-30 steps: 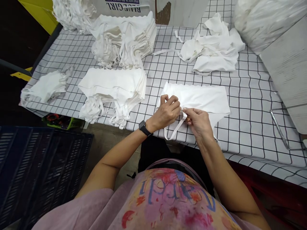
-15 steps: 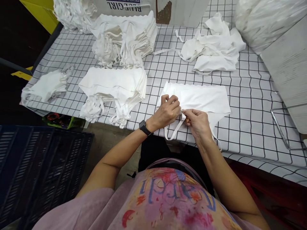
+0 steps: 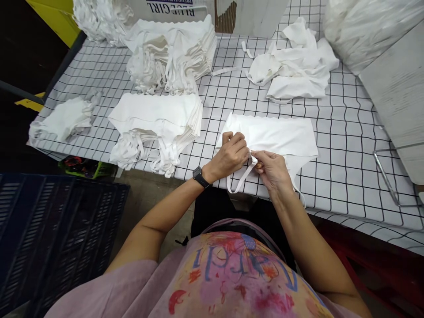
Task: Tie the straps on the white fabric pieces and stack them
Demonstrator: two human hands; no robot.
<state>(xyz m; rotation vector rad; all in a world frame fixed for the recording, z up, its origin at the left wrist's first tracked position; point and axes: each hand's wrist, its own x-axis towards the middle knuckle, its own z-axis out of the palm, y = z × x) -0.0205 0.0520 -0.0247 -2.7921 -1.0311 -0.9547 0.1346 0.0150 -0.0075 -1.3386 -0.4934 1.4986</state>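
A white strapped garment, like a camisole top (image 3: 281,134), lies flat on the checked tablecloth in front of me. My left hand (image 3: 232,154), with a black watch on the wrist, is closed over its near left edge, pinching the fabric where a strap begins. My right hand (image 3: 272,168) pinches the same spot from the right, thumb and forefinger together. The fingertips of both hands almost meet. A thin white strap (image 3: 243,181) loops down from between them to the table's near edge. What exactly lies between the fingertips is too small to make out.
Stacks of similar white garments (image 3: 159,108) (image 3: 175,35) lie to the left. A loose white heap (image 3: 298,75) is at the back right. A cardboard box (image 3: 251,17) stands behind, a plastic bag (image 3: 374,31) at right. Dark blue crates (image 3: 59,238) stand lower left.
Almost nothing differs. Both hands stay at the strap, with only a slight shift of the right fingers.
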